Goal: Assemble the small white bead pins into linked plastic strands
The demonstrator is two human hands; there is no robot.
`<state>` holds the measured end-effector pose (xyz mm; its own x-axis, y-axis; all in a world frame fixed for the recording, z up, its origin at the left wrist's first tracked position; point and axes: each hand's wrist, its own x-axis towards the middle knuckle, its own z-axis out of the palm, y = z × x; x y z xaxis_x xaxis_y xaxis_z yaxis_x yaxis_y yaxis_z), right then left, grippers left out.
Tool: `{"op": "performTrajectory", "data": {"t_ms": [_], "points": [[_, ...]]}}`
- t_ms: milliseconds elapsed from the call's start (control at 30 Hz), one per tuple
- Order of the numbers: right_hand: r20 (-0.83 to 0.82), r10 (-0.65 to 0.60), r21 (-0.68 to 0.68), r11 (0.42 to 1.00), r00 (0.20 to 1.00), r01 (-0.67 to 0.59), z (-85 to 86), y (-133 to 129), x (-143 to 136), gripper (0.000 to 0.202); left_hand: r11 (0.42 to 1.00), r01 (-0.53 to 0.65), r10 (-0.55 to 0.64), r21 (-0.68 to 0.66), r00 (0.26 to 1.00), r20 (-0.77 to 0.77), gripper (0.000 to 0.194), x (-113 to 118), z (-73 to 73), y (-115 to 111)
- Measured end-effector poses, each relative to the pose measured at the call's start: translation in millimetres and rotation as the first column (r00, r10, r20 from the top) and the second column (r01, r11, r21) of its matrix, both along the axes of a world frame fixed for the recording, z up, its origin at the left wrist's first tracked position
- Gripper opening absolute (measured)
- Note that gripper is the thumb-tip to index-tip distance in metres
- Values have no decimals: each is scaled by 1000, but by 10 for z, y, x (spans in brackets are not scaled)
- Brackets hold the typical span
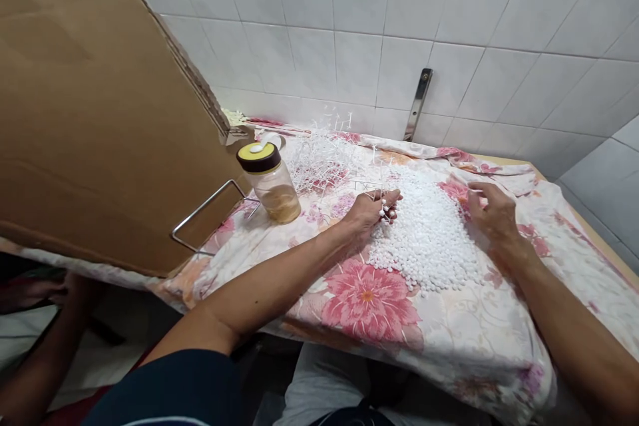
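Observation:
A heap of small white bead-like pieces (429,239) is spread over the flowered tablecloth (369,299). At the heap's left edge my left hand (372,210) is closed on a thin white plastic sprue, with a few round white pieces showing beneath the fingers. My right hand (494,216) hovers just right of the heap, its fingers loosely bent and apart, with nothing visible in them. Behind my left hand lies a tangled pile of thin white plastic sprues (319,160).
A clear bottle with a yellow and dark lid (272,186), partly filled with brownish liquid, stands left of the sprues. Beside it are a bent metal rod (200,210) and a large cardboard panel (100,113). Another person's arm (64,326) shows at lower left. A tiled wall (309,53) closes the back.

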<state>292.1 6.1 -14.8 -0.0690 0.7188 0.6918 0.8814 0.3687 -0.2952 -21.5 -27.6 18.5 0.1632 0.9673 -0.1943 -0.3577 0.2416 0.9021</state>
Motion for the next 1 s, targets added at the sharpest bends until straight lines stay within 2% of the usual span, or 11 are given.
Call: {"op": "performTrajectory", "data": {"t_ms": [67, 167, 267, 533, 700, 833, 1000], "points": [[-6, 165, -32, 986, 986, -165, 63, -150, -292, 28, 1000, -29, 29, -7, 1000, 9, 29, 21, 2, -26], [27, 404, -62, 913, 914, -402, 117, -344, -643, 25, 1000, -18, 18, -3, 1000, -2, 35, 42, -11, -64], [19, 500, -92, 863, 866, -497, 133, -440, -797, 26, 999, 36, -36, -14, 999, -16, 43, 50, -30, -98], [36, 502, -38, 865, 864, -501, 181, -447, -791, 25, 989, 148, -148, -2, 982, -117, 61, 74, -8, -197], [-18, 585, 5, 811, 811, -585, 217, -566, -910, 25, 972, 211, -200, 101, 974, -108, 73, 124, -37, -246], [-116, 587, -60, 801, 801, -596, 269, -670, -991, 22, 942, 276, -253, 191, 958, -138, 77, 165, -62, -282], [-261, 544, -189, 782, 798, -594, 286, -709, -1006, 19, 923, 325, -291, 206, 940, -179, 83, 172, -23, -304]]}}
